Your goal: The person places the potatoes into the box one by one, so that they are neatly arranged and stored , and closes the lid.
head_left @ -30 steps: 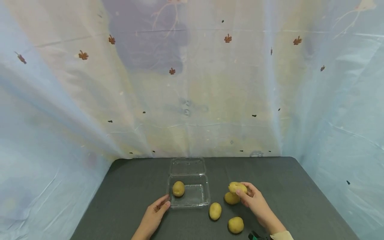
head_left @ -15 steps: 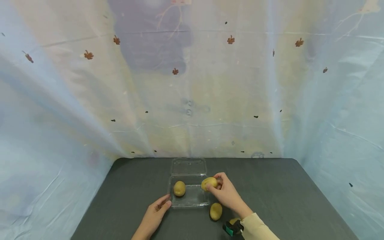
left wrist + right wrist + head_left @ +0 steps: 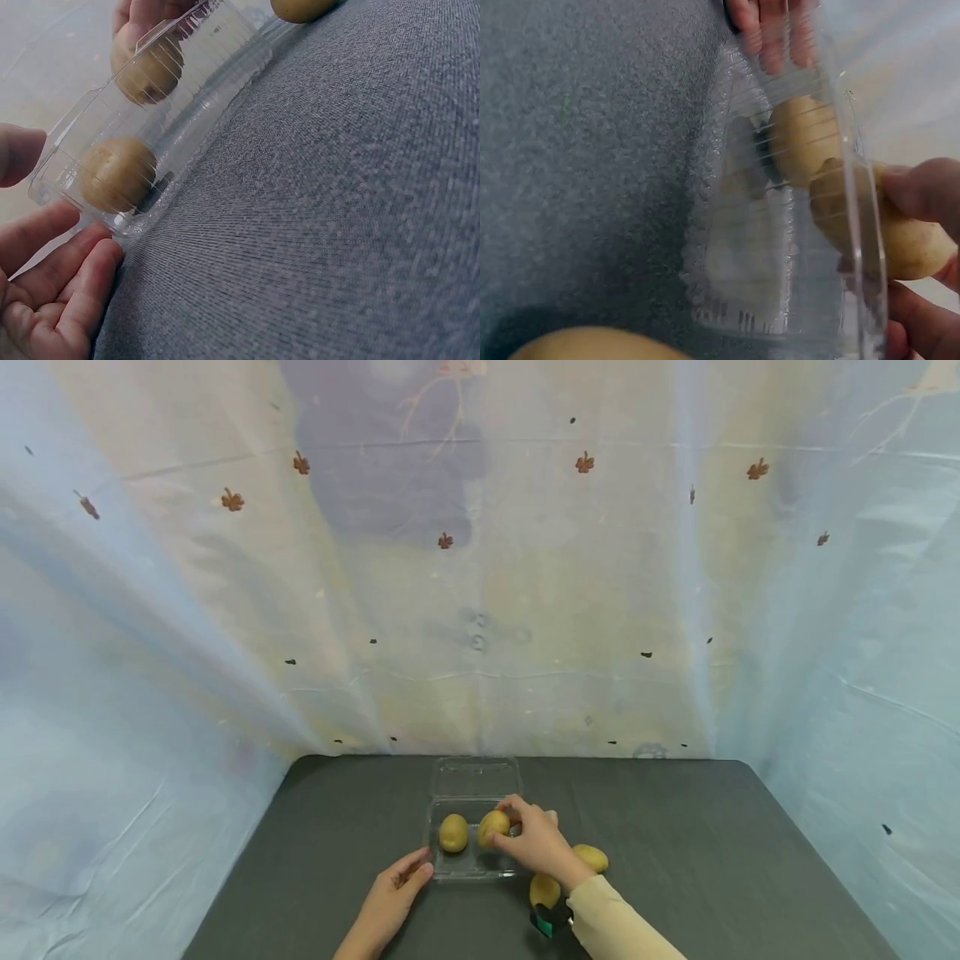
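Observation:
A clear plastic clamshell container (image 3: 474, 874) lies with its lid (image 3: 477, 777) laid back. One potato (image 3: 453, 833) sits in its left half. Inside the right half, my right hand (image 3: 534, 842) grips a second potato (image 3: 492, 828) between thumb and fingers; in the right wrist view this potato (image 3: 915, 238) shows at rim height, above the container floor. My left hand (image 3: 393, 893) rests at the container's front left corner. Its fingers (image 3: 82, 247) lie fairly straight against the outer wall, with the thumb (image 3: 19, 154) beside the rim.
Two potatoes lie on the dark grey table (image 3: 337, 835) to the right of the container: one (image 3: 591, 858) beyond the right forearm, another (image 3: 544, 891) nearer the front. A black and green device (image 3: 547, 922) sits by the right wrist. A patterned curtain (image 3: 525, 610) surrounds the table.
My right hand has carried the potato left from the loose ones on the table to inside the container. The right sleeve now hides the front right potato. My left hand stays at the corner.

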Action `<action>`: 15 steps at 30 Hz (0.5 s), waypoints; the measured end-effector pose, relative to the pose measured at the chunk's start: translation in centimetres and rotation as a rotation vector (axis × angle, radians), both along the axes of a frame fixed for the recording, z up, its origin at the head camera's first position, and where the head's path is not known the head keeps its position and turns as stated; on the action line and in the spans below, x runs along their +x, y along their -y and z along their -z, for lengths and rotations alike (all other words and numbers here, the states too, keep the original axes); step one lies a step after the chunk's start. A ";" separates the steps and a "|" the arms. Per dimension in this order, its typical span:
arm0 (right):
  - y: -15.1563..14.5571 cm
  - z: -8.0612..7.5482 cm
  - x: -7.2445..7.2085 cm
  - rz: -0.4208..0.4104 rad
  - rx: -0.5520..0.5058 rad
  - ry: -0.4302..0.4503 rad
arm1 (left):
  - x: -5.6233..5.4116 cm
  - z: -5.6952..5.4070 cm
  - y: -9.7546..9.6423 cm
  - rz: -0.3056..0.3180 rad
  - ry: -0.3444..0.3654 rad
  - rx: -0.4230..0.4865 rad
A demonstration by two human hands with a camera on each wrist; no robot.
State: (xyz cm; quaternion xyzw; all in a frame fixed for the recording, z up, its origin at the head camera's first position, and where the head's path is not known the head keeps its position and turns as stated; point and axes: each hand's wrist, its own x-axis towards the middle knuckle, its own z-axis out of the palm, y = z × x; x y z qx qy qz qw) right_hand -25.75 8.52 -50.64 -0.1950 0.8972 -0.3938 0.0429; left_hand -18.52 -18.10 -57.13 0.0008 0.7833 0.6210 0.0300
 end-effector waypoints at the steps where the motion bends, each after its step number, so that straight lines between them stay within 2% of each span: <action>1: 0.1 0.0 -0.1 -0.010 0.018 -0.007 | 0.0 0.0 0.0 -0.001 -0.002 -0.001; 9: 1.1 0.0 -0.6 -0.094 0.191 -0.053 | -0.1 0.2 0.0 -0.006 -0.007 -0.005; 12: 1.4 0.0 -0.5 -0.110 0.217 -0.058 | 0.0 0.2 0.0 0.002 -0.015 -0.007; 15: 1.7 0.0 -0.3 -0.092 0.226 -0.065 | 0.0 0.1 0.0 0.006 -0.010 -0.004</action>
